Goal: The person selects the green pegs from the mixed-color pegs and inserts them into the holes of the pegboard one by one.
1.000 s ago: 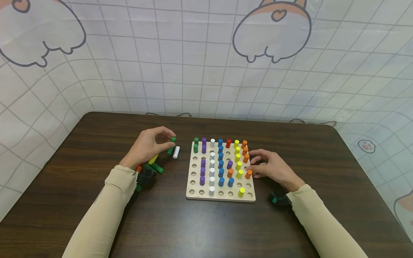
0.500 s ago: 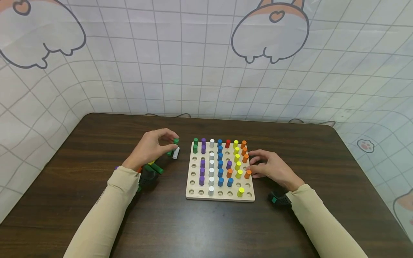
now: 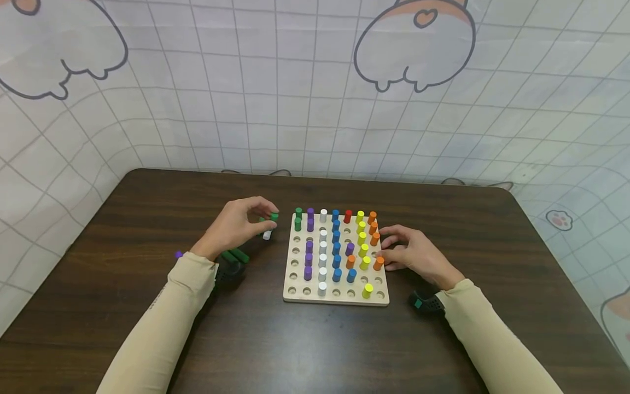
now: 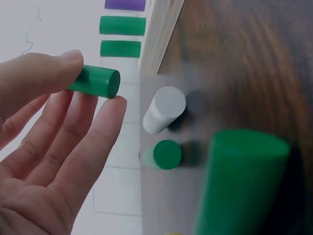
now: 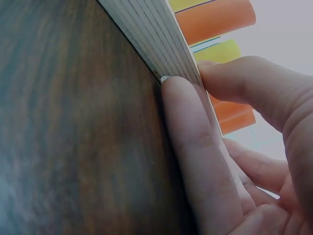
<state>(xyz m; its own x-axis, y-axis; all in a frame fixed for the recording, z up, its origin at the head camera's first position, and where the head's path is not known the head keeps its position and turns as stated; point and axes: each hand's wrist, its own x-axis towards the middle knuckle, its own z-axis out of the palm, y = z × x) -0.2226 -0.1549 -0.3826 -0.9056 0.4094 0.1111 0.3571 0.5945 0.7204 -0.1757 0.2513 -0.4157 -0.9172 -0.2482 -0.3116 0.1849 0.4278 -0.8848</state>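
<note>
My left hand (image 3: 236, 223) pinches a green peg (image 4: 100, 81) between thumb and fingers, above the table and left of the wooden pegboard (image 3: 300, 283). Below the fingers in the left wrist view lie a loose white peg (image 4: 165, 110) and another green peg (image 4: 167, 154). At the board's right edge, my right hand (image 3: 418, 256) grips the wood, thumb at the top edge and a finger along the side. Coloured pegs stand upright in columns on the board, with two green ones (image 3: 297, 223) at its far left corner. Several holes show at the left and front.
More green pegs (image 3: 239, 255) lie beside the left wrist, partly hidden by it. A purple peg (image 3: 179, 255) shows past the left sleeve. The dark wooden table (image 3: 305, 350) reaches back to a white gridded wall cloth (image 3: 315, 109).
My left hand has moved slightly right toward the board, carrying the green peg. It now covers more of the loose white peg. The right hand stays at the board's edge.
</note>
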